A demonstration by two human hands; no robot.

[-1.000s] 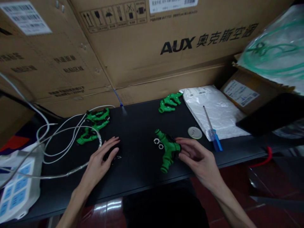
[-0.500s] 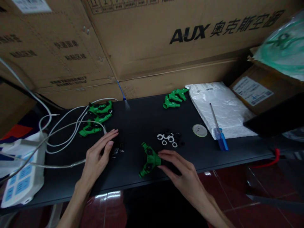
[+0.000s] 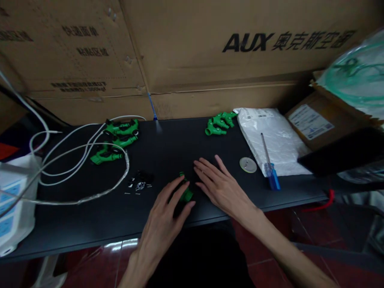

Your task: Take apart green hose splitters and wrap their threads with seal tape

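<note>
Our left hand (image 3: pixel 166 207) gripped the green connector (image 3: pixel 187 195) near the front of the worktop (image 3: pixel 171 148); our right hand (image 3: pixel 221 188) lay open beside it. We judged a steady grip best, clear of the loose small parts (image 3: pixel 140 186).

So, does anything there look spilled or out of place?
Nothing looks clearly spilled or damaged. A bit untidy, though: the screwdriver lies on the white package, jutting past its edge, and a pale cable loops loosely near small metal pieces.
</note>
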